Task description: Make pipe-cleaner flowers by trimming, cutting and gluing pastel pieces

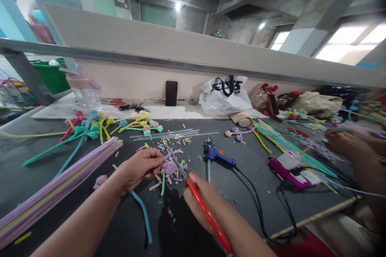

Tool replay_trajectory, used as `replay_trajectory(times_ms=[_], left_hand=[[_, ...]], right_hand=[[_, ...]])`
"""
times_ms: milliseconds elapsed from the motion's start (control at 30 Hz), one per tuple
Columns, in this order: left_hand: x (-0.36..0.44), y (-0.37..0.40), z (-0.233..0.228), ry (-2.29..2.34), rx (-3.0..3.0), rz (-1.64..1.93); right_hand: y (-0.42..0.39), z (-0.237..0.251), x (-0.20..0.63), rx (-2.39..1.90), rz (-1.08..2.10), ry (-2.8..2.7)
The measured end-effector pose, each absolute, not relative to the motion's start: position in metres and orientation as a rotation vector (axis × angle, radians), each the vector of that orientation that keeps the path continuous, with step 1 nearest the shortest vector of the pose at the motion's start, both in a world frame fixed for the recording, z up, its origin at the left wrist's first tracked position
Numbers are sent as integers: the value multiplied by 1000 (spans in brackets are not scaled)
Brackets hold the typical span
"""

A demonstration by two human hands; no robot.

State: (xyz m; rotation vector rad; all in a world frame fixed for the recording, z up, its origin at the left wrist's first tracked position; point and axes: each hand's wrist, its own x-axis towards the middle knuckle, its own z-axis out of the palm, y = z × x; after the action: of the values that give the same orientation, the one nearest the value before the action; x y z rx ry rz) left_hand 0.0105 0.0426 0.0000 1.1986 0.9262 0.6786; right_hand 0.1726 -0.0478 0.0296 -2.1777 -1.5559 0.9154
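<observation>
My left hand (141, 168) is closed in a pinch on the end of a short light-purple pipe cleaner (172, 153). My right hand (200, 194) grips red-handled scissors (202, 204), whose metal blades point up and left towards the fingertips of my left hand. The blades reach the purple pipe cleaner; whether they touch it is hard to tell. Beneath both hands lies a scatter of purple, pink and yellow cut bits (171, 168). A blue pipe cleaner (143, 213) lies below my left wrist.
A blue glue gun (219, 156) with a black cord lies right of centre. Purple pipe cleaners (69, 184) lie bundled at left, pompom-tipped stems (93, 128) behind. A phone (171, 93) and white bag (224, 96) stand at the back. Another person's hand (340, 140) is at right.
</observation>
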Motion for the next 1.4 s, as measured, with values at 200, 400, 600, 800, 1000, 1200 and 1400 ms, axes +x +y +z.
replay_trajectory(times_ms=[200,400,600,800,1000,1200,1400], left_hand=[[9,44,0,946,1231,637],[7,44,2,954,1244,611],[4,46,0,924,1221,677],[10,43,0,927,1193,734],[9,43,-1,880,1157,687],[5,46,0,862,1060,655],[5,45,3,920,1085,629]], right_hand=[[-49,33,175,-2121,912,-1589],[-49,29,176,-2128,844,-1663],[-50,23,183,-2039,901,-1676],[-55,33,183,-2041,1010,-1754],[-53,35,171,-2140,845,-1757],[-52,27,172,-2137,872,-1681],[-52,26,174,-2151,909,-1682]])
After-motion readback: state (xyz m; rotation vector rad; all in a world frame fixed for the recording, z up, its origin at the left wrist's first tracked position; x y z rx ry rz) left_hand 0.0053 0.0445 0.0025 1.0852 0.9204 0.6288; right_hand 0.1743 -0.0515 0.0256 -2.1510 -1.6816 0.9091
